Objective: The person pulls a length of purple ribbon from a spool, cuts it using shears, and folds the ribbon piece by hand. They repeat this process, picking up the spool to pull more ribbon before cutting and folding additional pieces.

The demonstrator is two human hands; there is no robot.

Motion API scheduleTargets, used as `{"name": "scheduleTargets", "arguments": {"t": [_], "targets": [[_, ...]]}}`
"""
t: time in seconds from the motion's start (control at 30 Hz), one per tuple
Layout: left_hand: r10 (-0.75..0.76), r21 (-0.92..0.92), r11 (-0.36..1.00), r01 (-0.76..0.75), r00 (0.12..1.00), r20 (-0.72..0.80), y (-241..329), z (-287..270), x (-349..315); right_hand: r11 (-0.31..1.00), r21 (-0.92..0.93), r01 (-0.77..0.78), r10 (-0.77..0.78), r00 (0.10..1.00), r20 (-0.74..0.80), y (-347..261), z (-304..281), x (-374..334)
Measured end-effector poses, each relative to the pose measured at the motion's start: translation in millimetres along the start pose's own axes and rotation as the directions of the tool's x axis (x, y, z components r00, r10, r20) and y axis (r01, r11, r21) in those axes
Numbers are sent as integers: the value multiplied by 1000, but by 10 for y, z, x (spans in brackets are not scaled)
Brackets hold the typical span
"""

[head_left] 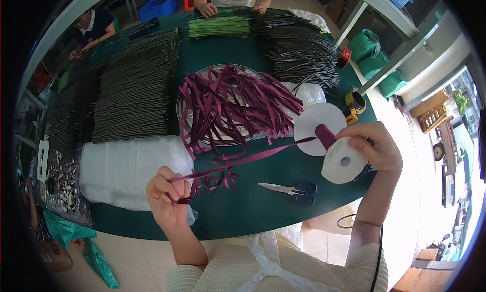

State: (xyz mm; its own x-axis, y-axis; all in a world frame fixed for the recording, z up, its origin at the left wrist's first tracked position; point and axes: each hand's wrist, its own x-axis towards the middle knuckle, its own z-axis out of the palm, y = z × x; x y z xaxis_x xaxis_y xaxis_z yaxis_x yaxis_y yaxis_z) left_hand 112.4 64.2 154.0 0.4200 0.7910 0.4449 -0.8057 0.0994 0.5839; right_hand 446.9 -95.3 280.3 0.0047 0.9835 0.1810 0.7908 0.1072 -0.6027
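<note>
My right hand (375,146) grips the white flange of a ribbon spool (340,163), which has purple ribbon wound on its core. From the spool a length of purple ribbon (253,155) stretches leftward to my left hand (168,197), whose fingers are closed around it. Below the stretched part, loose ribbon curls hang over the table. Behind them a round tray (179,115) bears a heap of cut purple ribbon strips (233,97). Scissors (289,192) with dark handles lie on the green table, blades pointing left, touched by neither hand.
Bundles of dark stems (134,84) lie at left, more dark stems (298,51) at far right, green stems (218,27) at the back. A white plastic-wrapped bundle (129,170) sits by my left hand. A tape dispenser (356,102) stands near the right edge. Two people work across the table.
</note>
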Motion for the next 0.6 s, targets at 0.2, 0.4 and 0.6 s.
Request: {"name": "scheduleTargets", "arguments": {"t": [0.2, 0.4, 0.6], "targets": [[-670, 640, 702, 313, 596, 443, -71, -59, -112, 944, 235, 230, 17, 681, -732, 322, -192, -304], [-355, 958, 154, 244, 918, -177, -258, -233, -176, -74, 836, 543, -289, 791, -539, 433, -80, -192], [339, 982, 156, 105, 928, -153, -20, -301, 20, 408, 881, 238, -788, 579, 208, 375, -129, -76]]}}
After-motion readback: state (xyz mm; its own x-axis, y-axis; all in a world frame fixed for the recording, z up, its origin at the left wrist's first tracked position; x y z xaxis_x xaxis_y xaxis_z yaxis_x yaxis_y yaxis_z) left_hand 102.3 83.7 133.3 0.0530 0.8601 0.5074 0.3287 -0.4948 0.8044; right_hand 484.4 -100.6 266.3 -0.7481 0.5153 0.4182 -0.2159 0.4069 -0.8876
